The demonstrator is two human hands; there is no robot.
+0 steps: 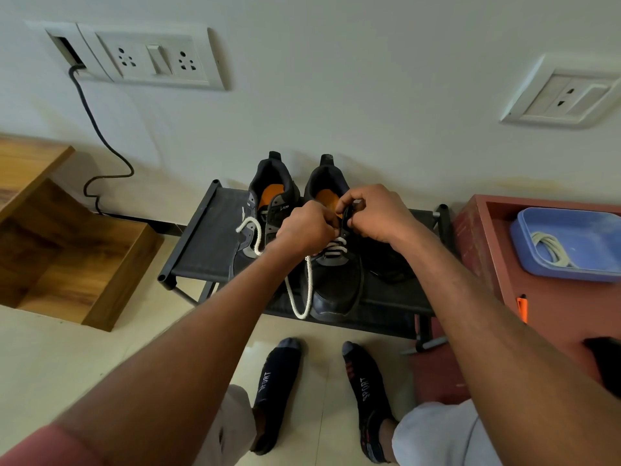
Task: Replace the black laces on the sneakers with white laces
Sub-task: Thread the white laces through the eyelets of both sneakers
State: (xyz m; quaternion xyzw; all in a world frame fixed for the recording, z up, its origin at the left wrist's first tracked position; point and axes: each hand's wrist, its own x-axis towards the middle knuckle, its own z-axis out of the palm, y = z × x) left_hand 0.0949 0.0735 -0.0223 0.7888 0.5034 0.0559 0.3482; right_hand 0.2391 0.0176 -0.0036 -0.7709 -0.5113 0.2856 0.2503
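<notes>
Two black sneakers with orange insoles stand side by side on a low black rack (201, 243), heels toward the wall. The right sneaker (339, 284) has a white lace (336, 247) crossing its lower eyelets, and a long loop of it hangs over the rack's front edge. My left hand (304, 227) and my right hand (373, 213) meet over this shoe's upper eyelets, fingers curled, pinching the lace and the eyelet flap. The left sneaker (268, 203) is partly hidden by my left hand; a white lace end (250, 230) curls at its left side.
A blue tub (571, 243) holding a coiled white lace (551, 250) sits on a red-brown cabinet (484, 250) at the right. A wooden unit (67, 250) stands at the left. My socked feet (322, 391) stand on the tiled floor before the rack. A black cable (97, 142) runs down the wall.
</notes>
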